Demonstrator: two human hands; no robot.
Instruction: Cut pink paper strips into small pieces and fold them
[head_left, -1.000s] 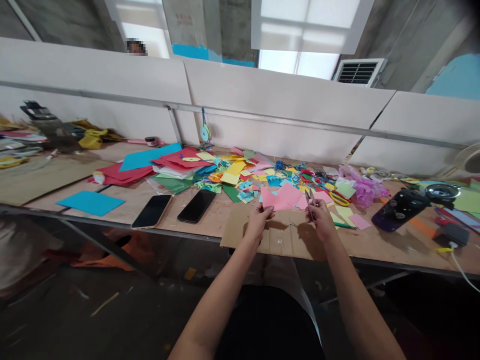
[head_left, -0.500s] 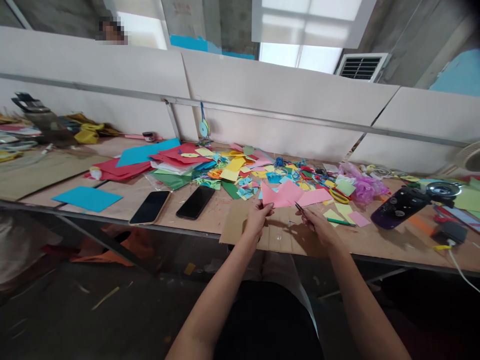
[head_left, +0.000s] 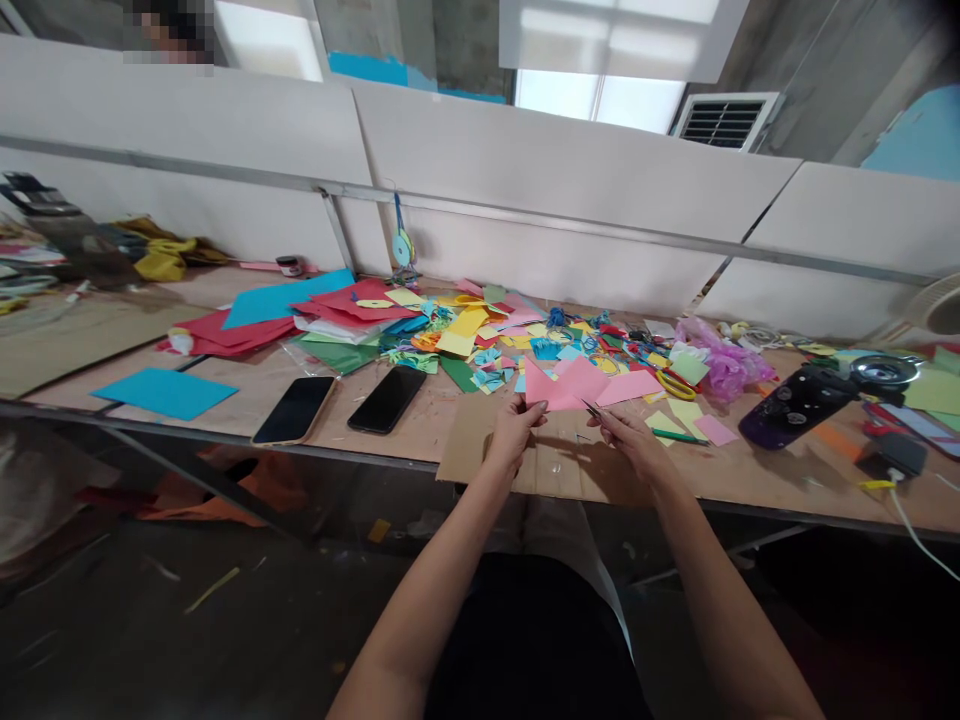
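Note:
Between the thumb and fingers of my left hand (head_left: 517,428) is the lower left edge of a folded pink paper (head_left: 562,385). My right hand (head_left: 628,438) is closed around small dark scissors (head_left: 592,409), whose slim blades are slightly apart at the paper's lower edge. Most of the scissors is hidden by my fingers. Under both hands lies a piece of brown cardboard (head_left: 472,445) at the table's front edge. A green pencil (head_left: 679,436) rests just right of my right hand, beside small yellow and pink paper pieces.
Coloured paper scraps (head_left: 487,335) cover the table behind my hands. Two phones, one black (head_left: 387,399), lie to the left, near a blue sheet (head_left: 165,392). A dark bottle (head_left: 795,405) and a charger (head_left: 892,455) are on the right. Yellow-handled scissors (head_left: 676,386) lie among the scraps.
The scissor blades now show apart at the pink paper's edge, where before they looked together. My hands have barely moved; the whole view has shifted slightly.

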